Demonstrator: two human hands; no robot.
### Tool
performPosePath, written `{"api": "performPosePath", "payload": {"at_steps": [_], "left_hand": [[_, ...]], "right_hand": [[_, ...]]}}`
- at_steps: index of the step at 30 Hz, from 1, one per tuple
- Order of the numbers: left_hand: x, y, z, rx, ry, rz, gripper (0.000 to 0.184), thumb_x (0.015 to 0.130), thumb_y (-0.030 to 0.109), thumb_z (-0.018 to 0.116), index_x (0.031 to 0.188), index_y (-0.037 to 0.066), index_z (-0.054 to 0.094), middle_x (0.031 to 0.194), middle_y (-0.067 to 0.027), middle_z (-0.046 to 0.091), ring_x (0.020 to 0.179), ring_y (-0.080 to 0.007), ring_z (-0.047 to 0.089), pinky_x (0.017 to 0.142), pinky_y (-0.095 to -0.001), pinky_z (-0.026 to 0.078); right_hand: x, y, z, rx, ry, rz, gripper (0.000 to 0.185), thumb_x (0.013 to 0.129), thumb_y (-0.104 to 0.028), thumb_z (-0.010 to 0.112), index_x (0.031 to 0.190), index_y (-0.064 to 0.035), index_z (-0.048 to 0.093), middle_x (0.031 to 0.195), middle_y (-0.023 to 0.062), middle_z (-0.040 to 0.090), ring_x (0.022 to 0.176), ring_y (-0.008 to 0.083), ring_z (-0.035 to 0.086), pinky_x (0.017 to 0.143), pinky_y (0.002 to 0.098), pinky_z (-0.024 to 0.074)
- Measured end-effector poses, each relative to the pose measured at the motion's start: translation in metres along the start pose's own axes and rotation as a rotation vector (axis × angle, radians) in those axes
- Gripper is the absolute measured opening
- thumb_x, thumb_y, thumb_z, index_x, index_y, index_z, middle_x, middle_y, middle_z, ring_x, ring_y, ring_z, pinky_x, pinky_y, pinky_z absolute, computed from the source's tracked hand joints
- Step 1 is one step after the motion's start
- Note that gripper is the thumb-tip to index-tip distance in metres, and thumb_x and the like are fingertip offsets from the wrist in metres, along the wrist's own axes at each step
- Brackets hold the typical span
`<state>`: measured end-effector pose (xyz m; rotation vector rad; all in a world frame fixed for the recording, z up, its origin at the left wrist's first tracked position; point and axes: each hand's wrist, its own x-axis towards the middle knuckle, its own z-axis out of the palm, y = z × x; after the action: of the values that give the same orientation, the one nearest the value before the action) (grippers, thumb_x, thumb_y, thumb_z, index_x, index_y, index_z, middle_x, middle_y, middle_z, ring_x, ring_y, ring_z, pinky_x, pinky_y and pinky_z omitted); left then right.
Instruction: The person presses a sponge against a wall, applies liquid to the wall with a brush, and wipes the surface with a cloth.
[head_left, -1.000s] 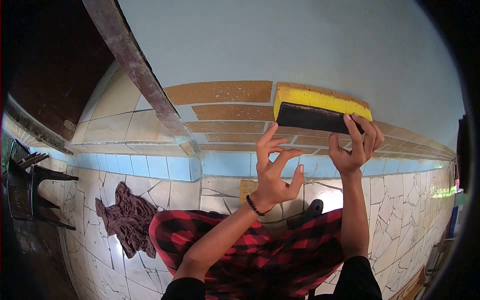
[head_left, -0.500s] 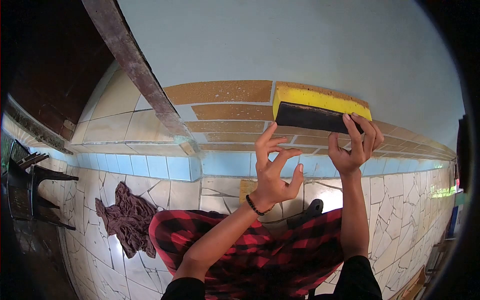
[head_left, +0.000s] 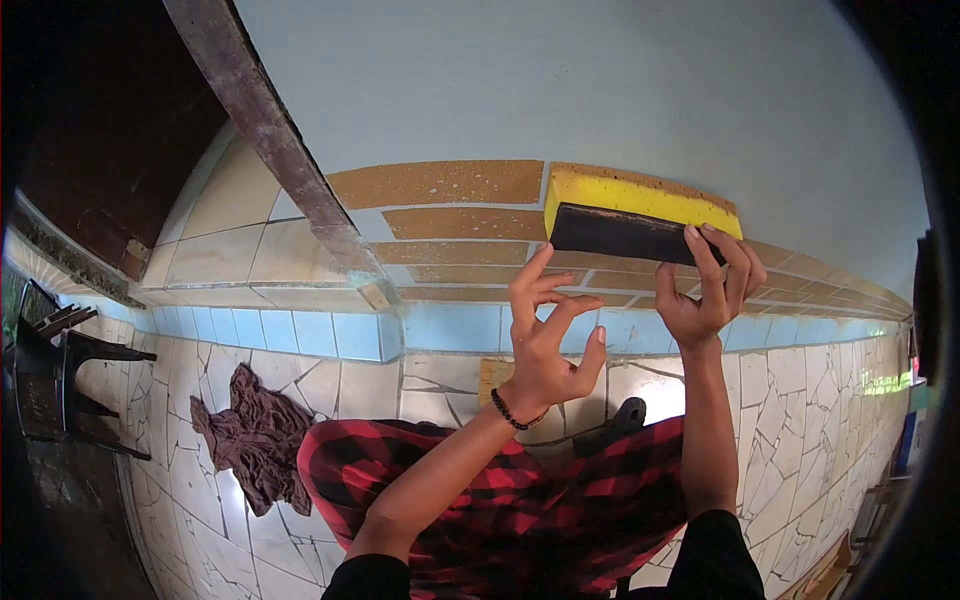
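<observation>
A long yellow sponge block (head_left: 640,200) with a black backing (head_left: 625,235) lies flat against the pale wall, its brown-stained face toward the wall. My right hand (head_left: 708,290) grips its right end, fingers over the black backing and thumb at the lower edge. Below the block's left end is my left hand (head_left: 548,335), with its fingers apart; one fingertip reaches the lower left corner and seems to touch it. Brown painted brick shapes (head_left: 460,183) run along the wall in rows, on both sides of the sponge. The patch behind the sponge is hidden.
A light blue tile strip (head_left: 455,327) runs along the wall's foot above the cracked-stone floor (head_left: 200,500). A dark crumpled cloth (head_left: 255,440) lies at left. Dark chairs (head_left: 60,370) stand beyond it. A brown wooden post (head_left: 270,110) edges the wall.
</observation>
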<state>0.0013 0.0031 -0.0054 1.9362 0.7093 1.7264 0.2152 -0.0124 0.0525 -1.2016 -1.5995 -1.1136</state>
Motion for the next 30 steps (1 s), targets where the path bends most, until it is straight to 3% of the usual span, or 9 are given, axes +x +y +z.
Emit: {"api": "performPosePath", "payload": {"at_steps": [11,17,23,26,30], "left_hand": [[0.0007,0.0012,-0.0007,-0.004,-0.008,-0.007,0.022,0.083,0.015,0.074,0.1,0.003,0.079,0.157,-0.0264,0.041,0.119,-0.0335,0.063,0.092,-0.0411,0.055],[-0.0005,0.0017,-0.0019,0.006,-0.03,-0.022,0.04,0.084,0.017,0.074,0.12,0.002,0.076,0.158,-0.0249,0.038,0.119,-0.0328,0.062,0.095,-0.0432,0.053],[0.0007,-0.0016,-0.0003,0.009,-0.013,0.023,0.069,0.084,0.015,0.073,0.149,0.0,0.058,0.158,-0.0246,0.036,0.114,-0.0301,0.06,0.093,-0.0409,0.053],[0.0007,-0.0012,-0.0006,0.03,-0.028,0.01,0.078,0.084,0.015,0.073,0.157,-0.001,0.049,0.159,-0.0248,0.035,0.111,-0.0286,0.059,0.091,-0.0388,0.053],[0.0015,0.0017,-0.0004,0.021,-0.045,-0.027,0.087,0.081,0.012,0.074,0.16,-0.002,0.042,0.158,-0.0292,0.036,0.117,-0.0342,0.061,0.098,-0.0414,0.052]], "right_hand": [[-0.0009,0.0009,0.0002,0.008,-0.015,0.009,0.059,0.065,-0.001,0.078,0.122,-0.0146,0.076,0.123,0.0031,0.071,0.117,0.024,0.06,0.106,0.0435,0.0413],[-0.0042,0.003,0.0027,0.025,-0.012,0.035,0.057,0.065,0.0,0.076,0.12,-0.0177,0.079,0.121,0.0008,0.071,0.119,0.0226,0.056,0.104,0.0403,0.0406],[-0.0025,0.0017,0.003,0.035,-0.001,0.034,0.058,0.065,0.001,0.076,0.119,-0.0179,0.079,0.122,0.0006,0.071,0.119,0.0231,0.055,0.104,0.0401,0.0405],[-0.0029,0.0024,0.0036,0.036,0.002,0.034,0.057,0.065,0.001,0.077,0.119,-0.0181,0.079,0.122,0.0006,0.071,0.119,0.0233,0.055,0.104,0.0399,0.0404],[-0.0015,0.0019,0.0005,0.001,-0.026,0.015,0.058,0.065,0.001,0.078,0.121,-0.0152,0.077,0.124,0.0028,0.07,0.118,0.0243,0.058,0.104,0.0428,0.0418]]}}
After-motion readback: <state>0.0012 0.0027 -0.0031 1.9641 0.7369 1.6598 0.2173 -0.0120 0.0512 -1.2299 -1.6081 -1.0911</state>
